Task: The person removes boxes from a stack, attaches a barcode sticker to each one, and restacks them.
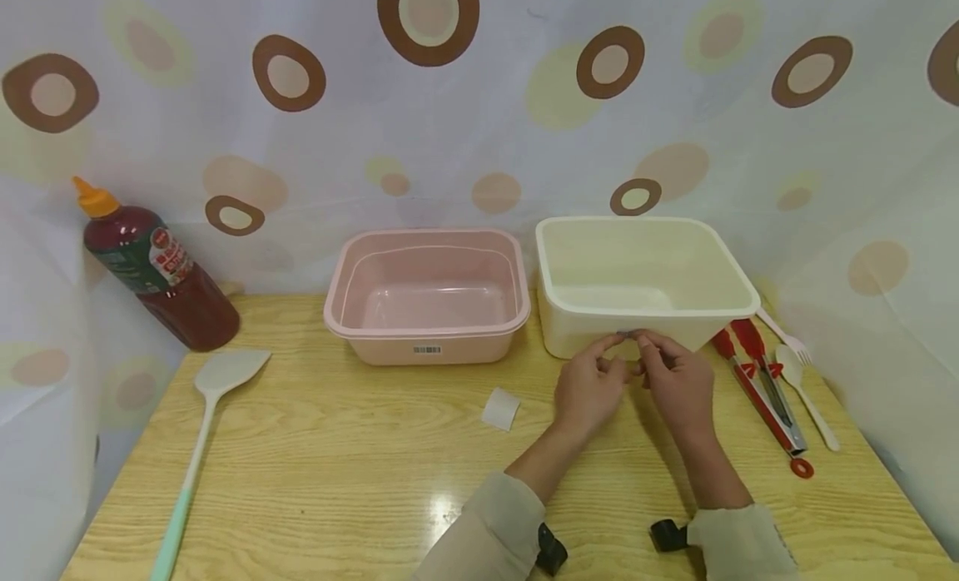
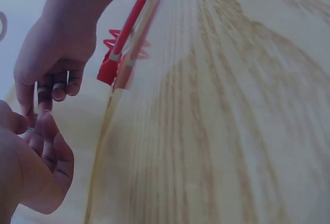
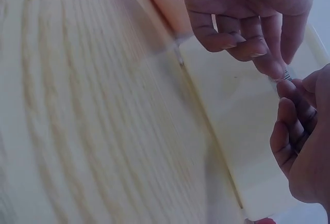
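Note:
In the head view my left hand (image 1: 592,385) and right hand (image 1: 678,385) meet at the front of the cream bin (image 1: 599,327). Between their fingertips is a small barcode sticker (image 1: 632,333), pinched by both. Its dark stripes show on the sticker (image 3: 287,74) in the right wrist view, where the fingers hide most of it. The left wrist view has the left hand (image 2: 36,167) low at the left edge and the right hand (image 2: 56,69) above it, fingertips close together.
A pink basin (image 1: 427,348) with a barcode label stands left of the bin. A white paper square (image 1: 500,409) lies in front. Red-handled tongs (image 1: 764,389), a spoon (image 1: 812,406) and a fork (image 1: 787,340) lie right; a spatula (image 1: 202,423) and sauce bottle (image 1: 161,273) are left.

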Available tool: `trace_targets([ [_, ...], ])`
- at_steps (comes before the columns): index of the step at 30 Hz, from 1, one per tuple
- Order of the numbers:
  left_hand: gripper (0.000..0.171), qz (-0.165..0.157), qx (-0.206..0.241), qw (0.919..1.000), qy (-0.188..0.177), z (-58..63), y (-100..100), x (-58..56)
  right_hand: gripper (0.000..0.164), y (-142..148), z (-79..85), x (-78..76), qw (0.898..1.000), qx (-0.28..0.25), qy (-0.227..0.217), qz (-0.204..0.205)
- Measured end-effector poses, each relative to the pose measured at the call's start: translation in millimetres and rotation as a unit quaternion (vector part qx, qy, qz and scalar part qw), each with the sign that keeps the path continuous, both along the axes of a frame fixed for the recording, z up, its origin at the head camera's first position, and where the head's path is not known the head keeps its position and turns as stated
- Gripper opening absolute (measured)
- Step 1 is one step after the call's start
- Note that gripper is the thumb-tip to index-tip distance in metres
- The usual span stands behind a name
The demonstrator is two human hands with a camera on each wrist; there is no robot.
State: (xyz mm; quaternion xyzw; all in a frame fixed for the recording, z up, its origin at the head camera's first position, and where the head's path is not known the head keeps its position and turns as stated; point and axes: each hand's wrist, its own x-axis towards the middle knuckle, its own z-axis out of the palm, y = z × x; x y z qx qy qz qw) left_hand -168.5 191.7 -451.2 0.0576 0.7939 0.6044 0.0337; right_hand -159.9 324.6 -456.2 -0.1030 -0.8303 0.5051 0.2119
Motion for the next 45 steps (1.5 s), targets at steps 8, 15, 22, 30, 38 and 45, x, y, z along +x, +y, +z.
trace_targets([
  [8,0.035,0.002,-0.017,0.9998,-0.009,-5.8,0.7,1.3,0.034,0.5,-6.5,2.4,0.999,0.013,-0.041,0.025],
  [15,0.036,-0.003,-0.047,0.9987,0.02,-4.7,-0.9,1.2,0.038,2.2,1.3,2.2,0.999,0.021,-0.037,0.017],
  [22,0.04,-0.03,0.001,0.9993,0.022,-3.6,-1.6,1.3,0.035,9.1,7.1,1.8,0.999,-0.01,-0.036,0.011],
  [30,0.041,-0.044,0.05,0.9976,-0.022,-8.4,-2.4,0.1,0.034,14.4,3.0,0.2,1.0,-0.024,-0.009,0.0],
  [38,0.04,-0.041,0.009,0.9988,-0.025,-13.1,0.7,0.6,0.037,16.0,-7.2,-0.9,0.999,0.031,-0.036,0.008],
  [45,0.041,-0.037,0.009,0.9991,-0.018,-8.4,0.9,1.5,0.034,9.4,-3.8,0.4,0.999,0.038,-0.034,0.003],
])
